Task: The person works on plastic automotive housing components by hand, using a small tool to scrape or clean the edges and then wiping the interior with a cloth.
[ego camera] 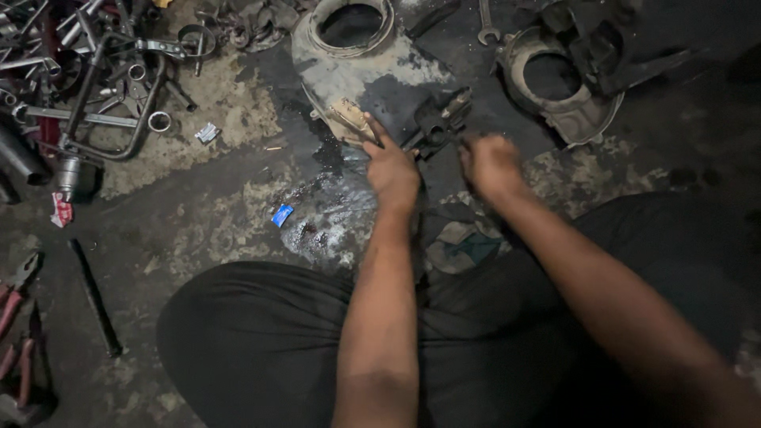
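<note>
Black cloth of the person's trousers (pixel 261 349) fills the near ground, knees spread as they squat on the oily, stained concrete floor (pixel 214 230), and both bare forearms reach forward from there. Just past the knees lies a crumpled grey-green rag (pixel 464 246), and a little left of it a small blue scrap of wrapper (pixel 281 215) beside a wet patch of oil. The left hand (pixel 391 168) stretches out with its fingers extended, the tips pressing on the tan, worn edge of a large grey metal engine cover (pixel 357 75) that lies flat on the floor just beyond. The right hand (pixel 490 162) is curled into a loose fist near a small dark, greasy metal part (pixel 440 120), which rests against the cover's right edge; the hand is blurred, so I cannot tell whether it pinches anything. To my eye the work wants the left hand kept firm on the cover so it does not slide on the oil, while the right works the small part with short, careful strokes. Farther right sits a second round-holed grey metal housing (pixel 555 87); far left, a heap of chrome spanners and steel tubes (pixel 87 71).
</note>
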